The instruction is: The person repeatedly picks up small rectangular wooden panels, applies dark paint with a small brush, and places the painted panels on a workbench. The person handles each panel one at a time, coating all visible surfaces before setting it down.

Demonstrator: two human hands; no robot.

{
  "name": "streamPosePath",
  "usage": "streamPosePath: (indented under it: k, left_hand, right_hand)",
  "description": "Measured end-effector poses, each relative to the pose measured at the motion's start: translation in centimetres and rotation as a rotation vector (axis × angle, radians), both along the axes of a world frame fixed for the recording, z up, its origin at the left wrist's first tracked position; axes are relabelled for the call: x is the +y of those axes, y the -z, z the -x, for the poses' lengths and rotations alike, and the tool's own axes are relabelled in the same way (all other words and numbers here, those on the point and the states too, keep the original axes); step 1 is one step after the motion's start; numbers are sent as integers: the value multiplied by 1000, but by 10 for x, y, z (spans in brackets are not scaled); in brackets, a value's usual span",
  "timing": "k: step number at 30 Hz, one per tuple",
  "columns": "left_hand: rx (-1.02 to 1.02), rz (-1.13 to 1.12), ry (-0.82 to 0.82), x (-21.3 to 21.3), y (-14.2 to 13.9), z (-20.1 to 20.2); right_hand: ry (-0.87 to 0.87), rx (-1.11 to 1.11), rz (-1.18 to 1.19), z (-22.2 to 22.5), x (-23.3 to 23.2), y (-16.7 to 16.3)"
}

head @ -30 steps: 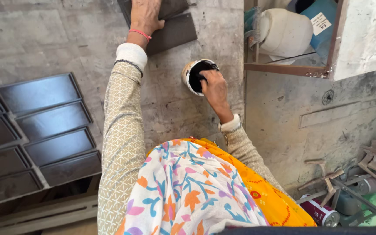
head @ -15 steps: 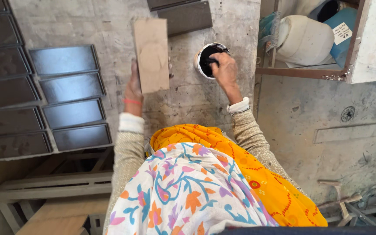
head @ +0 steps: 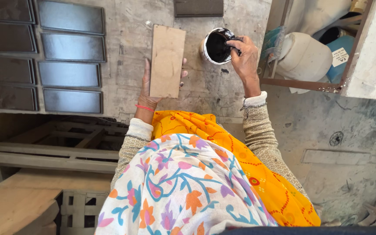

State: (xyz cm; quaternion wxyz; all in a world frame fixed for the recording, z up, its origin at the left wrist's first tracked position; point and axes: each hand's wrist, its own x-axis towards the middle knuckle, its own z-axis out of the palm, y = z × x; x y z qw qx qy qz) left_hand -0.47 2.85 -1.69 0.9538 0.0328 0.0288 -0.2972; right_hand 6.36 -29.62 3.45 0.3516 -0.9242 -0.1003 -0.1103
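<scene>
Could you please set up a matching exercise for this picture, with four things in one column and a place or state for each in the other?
Things:
1. board
2. cup
3. dark trays
4. white jug

Places or states:
A. in a column on the bench, to the left of the hands
B. resting on the open left hand
C. lying on its side on the shelf at right
D. full of black liquid, with the right hand at its rim

Pairs: 1-B, 2-D, 3-A, 4-C
</scene>
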Motion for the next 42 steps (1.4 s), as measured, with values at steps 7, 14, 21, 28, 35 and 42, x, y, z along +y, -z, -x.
streamPosePath:
  k: [7,14,21,28,35,42]
  left_hand:
    - [36,3,25,-14,-12,-2]
    - [90,-48,68,-24,-11,-15]
    - [100,-50,53,-28,-7,-19]
    - [143,2,79,-27,-9,-18]
    - [45,-9,69,-34,-14,-19]
    - [59,-2,44,-48,-6,-22]
  right_hand:
    - [-35,-15,-23,0,9,-22]
    - [-21,-85,-38,1,15,-31]
    - [-19,-136,-16,3,21,-40]
    - [-4,-175,42,11,31,-42]
    - [-30,-128,259,-4,35,14]
    - [86,232,-521,-9,23,23]
